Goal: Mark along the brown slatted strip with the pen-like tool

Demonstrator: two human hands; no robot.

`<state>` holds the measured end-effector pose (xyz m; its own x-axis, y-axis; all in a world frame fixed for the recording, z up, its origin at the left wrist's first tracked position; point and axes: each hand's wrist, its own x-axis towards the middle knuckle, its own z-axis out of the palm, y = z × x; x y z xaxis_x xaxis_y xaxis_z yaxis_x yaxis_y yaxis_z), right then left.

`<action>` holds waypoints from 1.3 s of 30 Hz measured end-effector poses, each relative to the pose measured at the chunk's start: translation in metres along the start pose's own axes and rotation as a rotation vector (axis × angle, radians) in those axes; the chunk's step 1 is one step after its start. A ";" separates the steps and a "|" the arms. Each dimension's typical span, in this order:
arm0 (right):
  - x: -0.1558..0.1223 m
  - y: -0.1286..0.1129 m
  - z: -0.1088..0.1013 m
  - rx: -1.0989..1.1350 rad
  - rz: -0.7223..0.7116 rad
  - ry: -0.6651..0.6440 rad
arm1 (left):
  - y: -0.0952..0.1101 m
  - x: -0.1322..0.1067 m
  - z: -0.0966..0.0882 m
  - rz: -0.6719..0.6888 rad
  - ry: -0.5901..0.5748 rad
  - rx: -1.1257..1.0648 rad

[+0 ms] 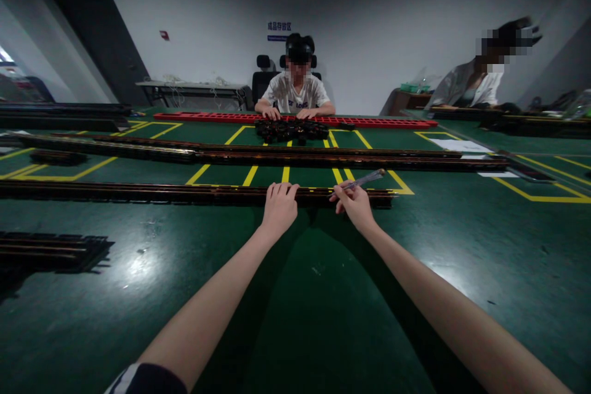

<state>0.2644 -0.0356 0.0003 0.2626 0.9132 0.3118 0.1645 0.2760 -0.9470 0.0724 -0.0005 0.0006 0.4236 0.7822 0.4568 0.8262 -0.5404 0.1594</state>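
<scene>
A long bundle of dark strips (138, 192) with coppery edges runs left to right across the green table. My left hand (279, 209) is on it near its right part, back of the hand up and fingers bent over the strips; the fingertips are partly hidden. Just to the right, my right hand (354, 204) pinches a clear-barrelled pen (367, 180) between thumb and fingers. The pen slants, its brownish end up to the right and its other end down by the strips. That hand's lower fingers are close to the strips' right end.
More dark strips (295, 156) lie parallel behind, and a shorter stack (50, 251) sits at left. White papers (462, 146) and a dark phone-like slab (529, 169) are at right. Across the table, a person (298, 89) handles black parts (290, 130) beside a red rack (203, 117). Another person (471, 83) sits right.
</scene>
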 end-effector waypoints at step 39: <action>-0.006 -0.006 0.002 -0.076 -0.043 0.185 | 0.001 0.000 -0.001 -0.011 -0.021 -0.006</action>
<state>0.2601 -0.0420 0.0038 0.4229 0.8283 0.3675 0.2486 0.2839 -0.9261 0.0730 -0.0013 0.0023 0.4223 0.7946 0.4362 0.8285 -0.5336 0.1699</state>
